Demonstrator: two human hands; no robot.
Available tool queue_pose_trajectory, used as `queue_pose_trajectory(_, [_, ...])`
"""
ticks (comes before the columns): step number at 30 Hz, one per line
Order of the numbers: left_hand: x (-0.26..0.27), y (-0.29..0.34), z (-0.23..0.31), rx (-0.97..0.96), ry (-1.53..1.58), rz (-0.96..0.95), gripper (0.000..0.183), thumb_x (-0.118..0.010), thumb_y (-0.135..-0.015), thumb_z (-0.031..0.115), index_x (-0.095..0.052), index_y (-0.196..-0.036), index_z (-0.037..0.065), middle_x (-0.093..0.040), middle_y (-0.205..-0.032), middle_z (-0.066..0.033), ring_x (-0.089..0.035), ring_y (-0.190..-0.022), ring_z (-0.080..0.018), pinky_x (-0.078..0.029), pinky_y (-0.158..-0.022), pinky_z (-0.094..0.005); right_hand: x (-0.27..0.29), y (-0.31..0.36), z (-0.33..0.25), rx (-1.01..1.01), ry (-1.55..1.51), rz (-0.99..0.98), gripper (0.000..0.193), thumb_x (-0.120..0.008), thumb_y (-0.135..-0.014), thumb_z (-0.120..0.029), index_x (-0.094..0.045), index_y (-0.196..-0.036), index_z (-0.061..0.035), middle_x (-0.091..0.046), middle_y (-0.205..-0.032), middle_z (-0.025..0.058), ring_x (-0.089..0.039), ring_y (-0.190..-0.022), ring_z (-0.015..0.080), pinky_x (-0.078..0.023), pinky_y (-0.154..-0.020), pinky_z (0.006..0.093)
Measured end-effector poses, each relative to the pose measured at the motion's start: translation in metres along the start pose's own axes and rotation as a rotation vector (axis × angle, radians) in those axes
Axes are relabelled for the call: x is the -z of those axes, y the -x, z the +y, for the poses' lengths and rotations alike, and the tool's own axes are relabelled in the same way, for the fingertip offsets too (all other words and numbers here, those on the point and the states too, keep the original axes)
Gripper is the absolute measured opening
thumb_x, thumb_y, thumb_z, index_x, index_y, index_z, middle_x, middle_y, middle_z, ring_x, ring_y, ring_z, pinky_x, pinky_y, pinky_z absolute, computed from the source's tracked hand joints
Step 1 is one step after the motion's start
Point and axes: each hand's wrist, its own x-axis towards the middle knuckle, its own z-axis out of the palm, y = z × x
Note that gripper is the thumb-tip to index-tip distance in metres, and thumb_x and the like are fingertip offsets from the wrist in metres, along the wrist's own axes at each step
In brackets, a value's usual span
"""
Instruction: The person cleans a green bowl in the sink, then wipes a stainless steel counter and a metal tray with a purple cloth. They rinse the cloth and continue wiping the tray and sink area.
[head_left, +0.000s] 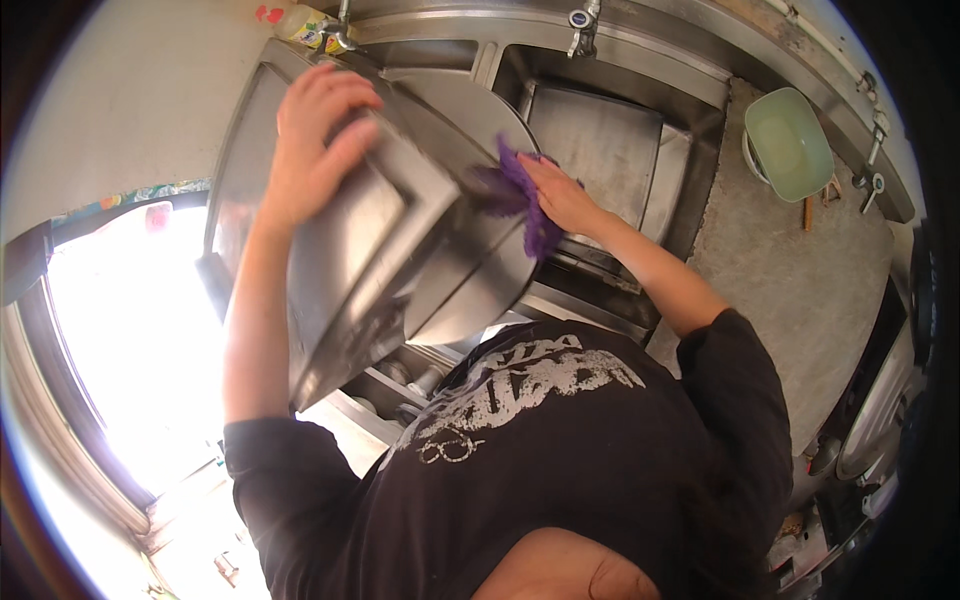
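Note:
A large, boxy stainless-steel piece (345, 240) stands tilted up at the left, leaning over the sink area. My left hand (320, 140) is on its upper edge, fingers bent over it and slightly blurred. Next to that piece is a wide round metal disc (450, 310) with straight lines across it; whether the two are joined I cannot tell. With my right hand (565, 195) I press a purple cloth (538, 228) against the disc's right side. The cloth is bunched under my palm and fingers, and part of it is smeared by motion.
Behind my right hand, a sink basin (705, 165) contains a flat metal sheet (595, 135). Taps (583, 35) line the back wall. A pale green tub (790, 140) sits on the right counter (790, 290). At the back left stands a bottle (298, 25); a bright opening (135, 330) lies left.

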Motion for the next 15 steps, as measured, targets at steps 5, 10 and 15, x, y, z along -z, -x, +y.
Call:
queue_pose_trajectory(5, [-0.001, 0.017, 0.045, -0.012, 0.032, -0.062, 0.038, -0.062, -0.072, 0.040, -0.061, -0.094, 0.009, -0.055, -0.107, -0.0079, -0.040, -0.118, -0.0356, -0.024, -0.099, -0.0484, -0.014, -0.043, 0.011, 0.297, 0.599, -0.156, 0.046, -0.044, -0.085, -0.010, -0.045, -0.130, -0.0044, -0.047, -0.135, 0.0110, -0.036, -0.131, 0.0227, -0.022, -0.110, 0.0453])
queue_pose_trajectory(10, [0.003, 0.011, 0.050, 0.008, 0.030, -0.148, 0.047, -0.052, -0.076, 0.046, -0.060, -0.098, 0.005, -0.053, -0.116, -0.0128, -0.036, -0.123, -0.0382, -0.024, -0.102, -0.0487, -0.034, -0.162, 0.029, 0.444, 0.811, 0.006, 0.039, -0.042, -0.086, -0.014, -0.051, -0.123, -0.0055, -0.047, -0.133, 0.0090, -0.040, -0.127, 0.0223, -0.029, -0.106, 0.0441])
queue_pose_trajectory(15, [-0.003, 0.052, -0.008, 0.325, 0.093, 0.205, 0.052, -0.058, -0.079, 0.038, -0.056, -0.123, 0.011, -0.041, -0.134, -0.0203, -0.032, -0.129, -0.0394, -0.027, -0.104, -0.0492, -0.047, -0.230, 0.032, 0.195, 0.741, 0.064, 0.025, -0.042, -0.086, -0.016, -0.058, -0.105, -0.0092, -0.059, -0.110, 0.0095, -0.052, -0.112, 0.0253, -0.039, -0.091, 0.0444])
